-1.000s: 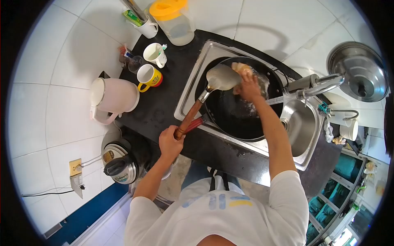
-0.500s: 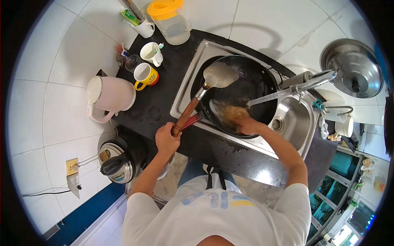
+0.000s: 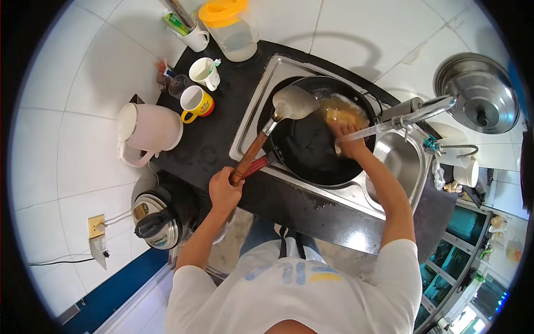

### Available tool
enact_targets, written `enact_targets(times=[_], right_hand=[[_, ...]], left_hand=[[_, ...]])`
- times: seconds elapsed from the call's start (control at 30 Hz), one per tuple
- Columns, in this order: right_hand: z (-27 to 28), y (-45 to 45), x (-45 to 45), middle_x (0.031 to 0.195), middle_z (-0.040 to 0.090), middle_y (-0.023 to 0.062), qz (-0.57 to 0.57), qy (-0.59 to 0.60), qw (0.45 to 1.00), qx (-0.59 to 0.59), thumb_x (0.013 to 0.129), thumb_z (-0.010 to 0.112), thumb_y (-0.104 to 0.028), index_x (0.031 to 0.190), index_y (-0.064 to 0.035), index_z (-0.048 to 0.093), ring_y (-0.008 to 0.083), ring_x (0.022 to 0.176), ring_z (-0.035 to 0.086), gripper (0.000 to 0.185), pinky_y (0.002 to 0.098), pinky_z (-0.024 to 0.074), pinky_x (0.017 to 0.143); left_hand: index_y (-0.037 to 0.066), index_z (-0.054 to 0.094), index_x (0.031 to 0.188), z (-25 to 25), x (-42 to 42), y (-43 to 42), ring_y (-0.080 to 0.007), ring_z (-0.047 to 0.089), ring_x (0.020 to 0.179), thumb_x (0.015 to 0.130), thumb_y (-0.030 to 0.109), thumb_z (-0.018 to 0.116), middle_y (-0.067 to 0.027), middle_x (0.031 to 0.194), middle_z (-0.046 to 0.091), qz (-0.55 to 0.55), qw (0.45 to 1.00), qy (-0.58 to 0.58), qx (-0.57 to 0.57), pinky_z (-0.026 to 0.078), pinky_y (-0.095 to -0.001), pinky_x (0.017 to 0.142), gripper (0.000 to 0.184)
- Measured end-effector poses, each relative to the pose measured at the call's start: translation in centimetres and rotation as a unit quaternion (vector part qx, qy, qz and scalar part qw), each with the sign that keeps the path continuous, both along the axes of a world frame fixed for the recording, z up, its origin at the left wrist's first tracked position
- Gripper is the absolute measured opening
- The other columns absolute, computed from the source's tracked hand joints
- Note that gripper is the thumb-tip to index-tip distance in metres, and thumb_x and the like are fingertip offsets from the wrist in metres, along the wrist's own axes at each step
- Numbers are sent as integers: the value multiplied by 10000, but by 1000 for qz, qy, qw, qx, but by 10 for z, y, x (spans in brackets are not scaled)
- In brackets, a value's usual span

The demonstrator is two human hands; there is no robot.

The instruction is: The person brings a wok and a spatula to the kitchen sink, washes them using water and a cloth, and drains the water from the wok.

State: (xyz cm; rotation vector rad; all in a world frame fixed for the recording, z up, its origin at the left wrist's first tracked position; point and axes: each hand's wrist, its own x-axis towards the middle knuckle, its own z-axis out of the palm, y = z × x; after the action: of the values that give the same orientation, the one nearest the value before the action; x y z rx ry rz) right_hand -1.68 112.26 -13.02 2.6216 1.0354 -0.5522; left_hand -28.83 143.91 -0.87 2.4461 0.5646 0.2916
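A black wok point(image 3: 311, 150) sits tilted over the sink. My left hand point(image 3: 223, 190) is closed at the wok's red handle point(image 3: 258, 165), with the wooden handle of a metal wok spatula point(image 3: 251, 155) held along it. The spatula's blade hangs over the wok's left side. Inside the wok, my right hand point(image 3: 351, 146) presses a yellowish-brown scrubber point(image 3: 344, 118) against the far right wall, its edges blurred. Water runs from the faucet point(image 3: 420, 113) over that hand.
The steel sink's right basin point(image 3: 403, 161) lies beside the wok. Left on the dark counter point(image 3: 208, 139) stand a pink kettle point(image 3: 149, 131), a yellow mug point(image 3: 196, 103), a white mug point(image 3: 204, 73) and a yellow-lidded pitcher point(image 3: 236, 39). A rice cooker point(image 3: 158, 218) is lower left.
My right hand has moved the scrubber from the wok's near side up to its far right wall, passing under the water stream. My left hand and the spatula have shifted slightly left.
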Motion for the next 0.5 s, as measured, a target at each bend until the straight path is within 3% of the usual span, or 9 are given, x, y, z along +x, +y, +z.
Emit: enact_targets(times=[0.1,0.2,0.3,0.4,0.5], right_hand=[[9,-15,-44,1509,268,154,30,52,998,-23,838,569,-306,1499,-182,173,405,1349,298,780,514,214,1111],[25,1,-76,1506,268,164,56,154,986,33,839,566,-304,1497,-166,176,395,1355,291,777,471,220,1119],[25,29,-77,1519,220,185,32,431,900,51,857,545,-265,1495,-156,168,376,1388,230,750,422,198,1140],[29,59,-85,1517,202,210,34,471,844,254,876,510,-199,1487,-132,193,363,1393,226,692,412,211,1133],[14,101,-83,1466,278,237,63,348,825,441,875,495,-148,1471,-103,245,393,1346,288,648,423,220,1123]], left_hand=[[36,572,839,-2,0,1,-368,584,684,600,55,775,-165,718,587,-6,1000,-6,0,448,-438,622,314],[39,571,839,2,1,1,-367,584,688,601,59,773,-164,716,587,-6,1000,4,8,449,-440,631,313],[43,571,841,-1,1,2,-362,585,691,598,61,774,-159,716,591,-9,1000,6,1,449,-436,637,317],[43,573,835,-2,1,2,-355,587,689,595,61,775,-152,715,594,-6,1000,8,4,447,-434,637,315],[44,577,832,-4,1,3,-349,587,689,592,60,776,-149,717,594,-7,1000,5,6,445,-429,633,312]])
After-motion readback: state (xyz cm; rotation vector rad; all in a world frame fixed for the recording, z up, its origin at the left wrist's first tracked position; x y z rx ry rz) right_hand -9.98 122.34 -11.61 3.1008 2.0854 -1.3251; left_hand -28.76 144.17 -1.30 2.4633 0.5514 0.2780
